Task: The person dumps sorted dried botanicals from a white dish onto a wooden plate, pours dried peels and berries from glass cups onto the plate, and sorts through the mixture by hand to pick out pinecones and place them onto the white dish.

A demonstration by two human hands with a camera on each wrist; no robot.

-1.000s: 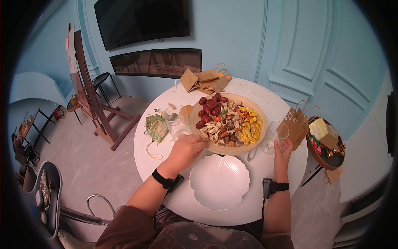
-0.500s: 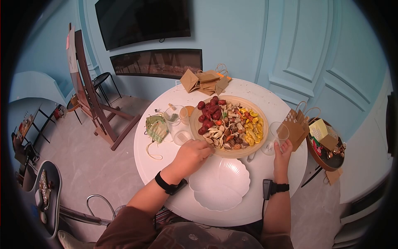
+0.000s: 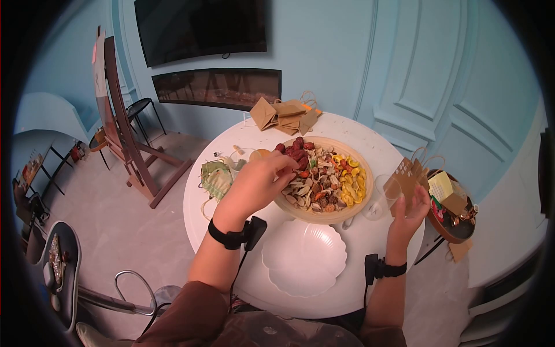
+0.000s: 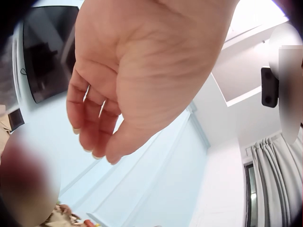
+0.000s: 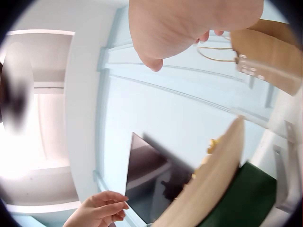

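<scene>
My left hand point(image 3: 260, 179) is raised over the left rim of a round wooden tray point(image 3: 317, 217), close to a heap of red dates point(image 3: 299, 155). The left wrist view shows its fingers point(image 4: 97, 127) loosely bent, nothing visible between them. Dried petals and cones point(image 3: 315, 188) fill the tray's middle, with yellow dried pieces point(image 3: 354, 184) on the right. My right hand point(image 3: 409, 218) is held up with parted fingers beside a clear glass point(image 3: 386, 191), holding nothing. Nearest me is a white scalloped bowl point(image 3: 303, 260).
A green pouch point(image 3: 217, 180) and clear glassware point(image 3: 239, 159) stand left on the round white table point(image 3: 370, 277). Brown paper bags point(image 3: 286, 115) lie at the back; another bag point(image 3: 407, 179) stands right. Beyond it is a low side table point(image 3: 459, 228).
My left hand has risen from the tray's near left rim. The tray has shifted slightly toward me. My right hand has come away from the glass, moving right.
</scene>
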